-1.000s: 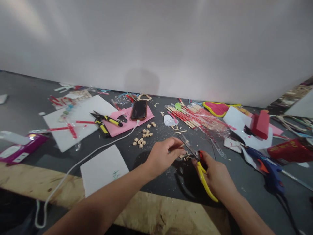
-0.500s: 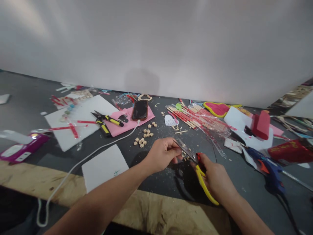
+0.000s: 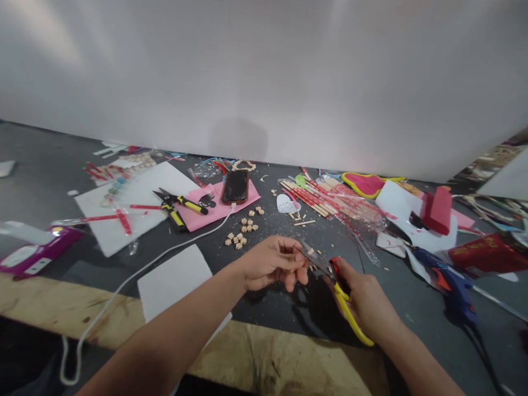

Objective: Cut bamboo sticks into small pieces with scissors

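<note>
My right hand point(image 3: 365, 294) grips yellow-handled scissors point(image 3: 350, 322), a thumb near the red part by the pivot. Their blades point up and left, toward my left hand point(image 3: 274, 261). The left fingers are curled together at the blade tips, and whatever lies between them is too small to make out. Little cut stick pieces point(image 3: 312, 251) lie around the blades. Left of my fingertips, small wooden clusters point(image 3: 236, 239) sit in loose groups on the dark table. Beyond the scissors, a white paper cutout point(image 3: 286, 203) lies beside red-and-wood sticks point(image 3: 315, 199).
Yellow-handled pliers point(image 3: 187, 203) and a phone point(image 3: 236, 186) on a white cable rest on pink paper, left of centre. A blue glue gun point(image 3: 449, 280) and a red can point(image 3: 487, 253) are at the right. White paper point(image 3: 175, 280) lies under my left forearm.
My left fingers have shifted slightly and opened out a little at the blade tips. The scissors have moved only slightly in my right hand. The white paper by my left forearm shows more of its edge.
</note>
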Demonstrator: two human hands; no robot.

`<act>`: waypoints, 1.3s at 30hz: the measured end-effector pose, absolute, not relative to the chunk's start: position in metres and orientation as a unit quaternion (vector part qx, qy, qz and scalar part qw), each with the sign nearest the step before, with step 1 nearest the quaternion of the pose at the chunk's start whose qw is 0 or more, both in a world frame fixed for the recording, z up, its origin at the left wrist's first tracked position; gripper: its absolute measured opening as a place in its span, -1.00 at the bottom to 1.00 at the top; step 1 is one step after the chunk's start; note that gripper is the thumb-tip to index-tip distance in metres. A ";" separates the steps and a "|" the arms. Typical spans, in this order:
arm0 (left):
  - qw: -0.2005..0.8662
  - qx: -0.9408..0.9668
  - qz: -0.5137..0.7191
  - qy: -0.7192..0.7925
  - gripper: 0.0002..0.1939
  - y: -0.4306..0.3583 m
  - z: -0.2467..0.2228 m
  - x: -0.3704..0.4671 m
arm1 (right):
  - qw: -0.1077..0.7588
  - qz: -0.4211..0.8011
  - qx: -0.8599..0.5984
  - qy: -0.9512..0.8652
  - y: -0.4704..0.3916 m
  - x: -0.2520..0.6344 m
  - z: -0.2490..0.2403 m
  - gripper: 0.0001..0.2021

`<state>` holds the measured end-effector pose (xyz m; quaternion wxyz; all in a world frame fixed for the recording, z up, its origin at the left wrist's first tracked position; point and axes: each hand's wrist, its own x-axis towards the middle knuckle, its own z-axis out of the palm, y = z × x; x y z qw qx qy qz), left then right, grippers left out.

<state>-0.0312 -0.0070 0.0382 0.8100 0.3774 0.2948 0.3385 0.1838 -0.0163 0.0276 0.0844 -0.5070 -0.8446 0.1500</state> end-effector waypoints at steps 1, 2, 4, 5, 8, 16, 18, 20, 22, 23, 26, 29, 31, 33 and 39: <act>0.779 0.392 0.369 0.321 -0.72 -0.007 0.038 -0.028 | 0.080 0.140 -0.519 -0.840 -0.015 0.184 0.027 -0.74; 0.740 0.414 0.400 0.349 -0.74 -0.007 0.037 -0.025 | 0.076 0.129 -0.532 -0.833 -0.014 0.185 0.026 -0.72; 0.658 0.462 0.446 0.395 -0.76 -0.008 0.037 -0.020 | 0.075 0.108 -0.556 -0.821 -0.012 0.186 0.023 -0.68; 0.621 0.484 0.459 0.412 -0.76 -0.009 0.036 -0.018 | 0.077 0.099 -0.564 -0.816 -0.011 0.187 0.022 -0.67; 0.521 0.540 0.470 0.465 -0.79 -0.011 0.034 -0.015 | 0.078 0.082 -0.574 -0.811 -0.011 0.187 0.020 -0.67; 0.479 0.567 0.428 0.516 -0.89 -0.013 0.035 -0.018 | 0.030 0.090 -0.569 -0.817 -0.015 0.181 0.027 -0.72; 0.532 0.541 0.421 0.497 -0.90 -0.012 0.037 -0.019 | 0.032 0.097 -0.565 -0.819 -0.016 0.181 0.028 -0.73; 0.586 0.514 0.416 0.469 -0.87 -0.010 0.038 -0.021 | 0.045 0.110 -0.554 -0.824 -0.015 0.183 0.026 -0.73; 0.635 0.488 0.413 0.434 -0.81 -0.009 0.038 -0.023 | 0.062 0.124 -0.542 -0.829 -0.015 0.185 0.024 -0.73; 0.658 0.473 0.410 0.418 -0.79 -0.008 0.037 -0.024 | 0.069 0.131 -0.536 -0.831 -0.015 0.187 0.023 -0.73; 0.726 0.430 0.397 0.362 -0.77 -0.009 0.036 -0.027 | 0.081 0.139 -0.525 -0.836 -0.015 0.189 0.021 -0.72; 0.783 0.406 0.369 0.294 -0.76 -0.009 0.036 -0.031 | 0.082 0.145 -0.515 -0.841 -0.016 0.190 0.022 -0.75; 0.798 0.398 0.358 0.278 -0.75 -0.009 0.036 -0.031 | 0.082 0.151 -0.511 -0.842 -0.017 0.190 0.023 -0.75; 0.779 0.400 0.375 0.306 -0.74 -0.008 0.036 -0.029 | 0.089 0.139 -0.517 -0.840 -0.016 0.190 0.023 -0.73; 0.635 0.455 0.464 0.418 -0.76 -0.009 0.039 -0.016 | 0.081 0.079 -0.568 -0.815 -0.012 0.188 0.020 -0.69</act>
